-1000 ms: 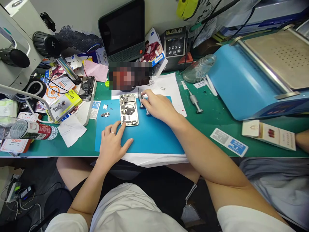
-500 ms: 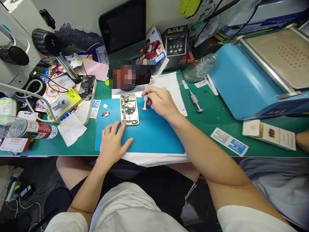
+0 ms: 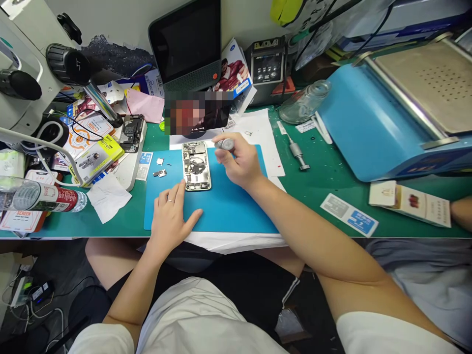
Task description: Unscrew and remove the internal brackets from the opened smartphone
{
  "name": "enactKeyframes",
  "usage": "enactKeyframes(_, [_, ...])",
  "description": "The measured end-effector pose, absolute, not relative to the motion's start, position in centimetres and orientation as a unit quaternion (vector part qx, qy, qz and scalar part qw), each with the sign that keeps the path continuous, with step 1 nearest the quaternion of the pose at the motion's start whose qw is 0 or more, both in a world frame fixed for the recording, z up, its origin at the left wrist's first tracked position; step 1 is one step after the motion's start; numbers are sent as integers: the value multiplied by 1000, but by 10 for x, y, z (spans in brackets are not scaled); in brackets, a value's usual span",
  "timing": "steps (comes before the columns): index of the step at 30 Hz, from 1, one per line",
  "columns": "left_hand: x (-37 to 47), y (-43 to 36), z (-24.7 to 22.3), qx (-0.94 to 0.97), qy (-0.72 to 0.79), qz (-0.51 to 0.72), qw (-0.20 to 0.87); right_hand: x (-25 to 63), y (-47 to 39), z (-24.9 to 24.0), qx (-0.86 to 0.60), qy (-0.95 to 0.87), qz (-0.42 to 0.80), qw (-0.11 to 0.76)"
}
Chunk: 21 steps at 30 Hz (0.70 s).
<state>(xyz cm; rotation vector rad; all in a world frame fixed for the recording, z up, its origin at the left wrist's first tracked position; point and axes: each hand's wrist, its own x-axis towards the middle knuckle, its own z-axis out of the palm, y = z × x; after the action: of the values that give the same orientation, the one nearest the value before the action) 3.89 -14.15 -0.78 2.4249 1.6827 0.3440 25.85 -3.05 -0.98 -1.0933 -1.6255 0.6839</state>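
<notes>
Raised off the blue mat (image 3: 236, 206), the grey screwdriver (image 3: 224, 144) sits gripped in the right hand (image 3: 239, 160); the left hand (image 3: 173, 214), unclenched and holding nothing, rests beside the opened white-framed phone (image 3: 196, 166), its innards bare.

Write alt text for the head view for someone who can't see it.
A person's right hand holds a grey screwdriver beside an opened phone on a blue mat; the left hand rests at the phone's lower left. A second screwdriver lies to the right on the green table.
</notes>
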Motion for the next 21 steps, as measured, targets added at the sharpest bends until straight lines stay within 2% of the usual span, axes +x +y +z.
enactKeyframes(4, [39, -142, -8, 819, 559, 105, 78, 255, -40, -8, -480, -693, 133, 521])
enactKeyframes(8, [40, -141, -7, 821, 558, 97, 67, 248, -42, -14, -427, -681, 194, 562])
enactKeyframes(13, [41, -141, -6, 818, 561, 100, 73, 241, -43, -20, -424, -675, 274, 539])
enactKeyframes(17, [41, -141, -6, 812, 567, 114, 82, 242, -42, -20, -416, -698, 264, 519])
enactKeyframes(21, [40, -141, -6, 820, 561, 95, 67, 240, -41, -26, -355, -723, 241, 542])
